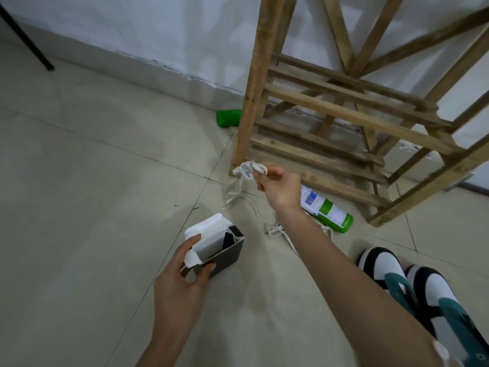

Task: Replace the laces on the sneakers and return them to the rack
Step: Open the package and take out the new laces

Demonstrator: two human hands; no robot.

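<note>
My right hand [277, 188] pinches a bunched white lace [247, 172] above the floor, its loose ends trailing down to the tiles. My left hand [182, 276] grips a small open box [225, 256], dark outside and white inside, with its white lid flap up. A second white lace [277, 231] lies on the floor under my right forearm. Two black-and-white sneakers [412, 279] sit at the lower right, partly covered by teal sandal straps. The wooden slatted rack [330, 112] stands against the wall, and the shelves I can see hold nothing.
A green-and-white bottle [328, 210] lies on the tiles by the rack's foot. A green cap or cup [229, 117] rests near the wall left of the rack. A black leg [26, 38] slants at the top left. Pale floor tiles stretch to the left.
</note>
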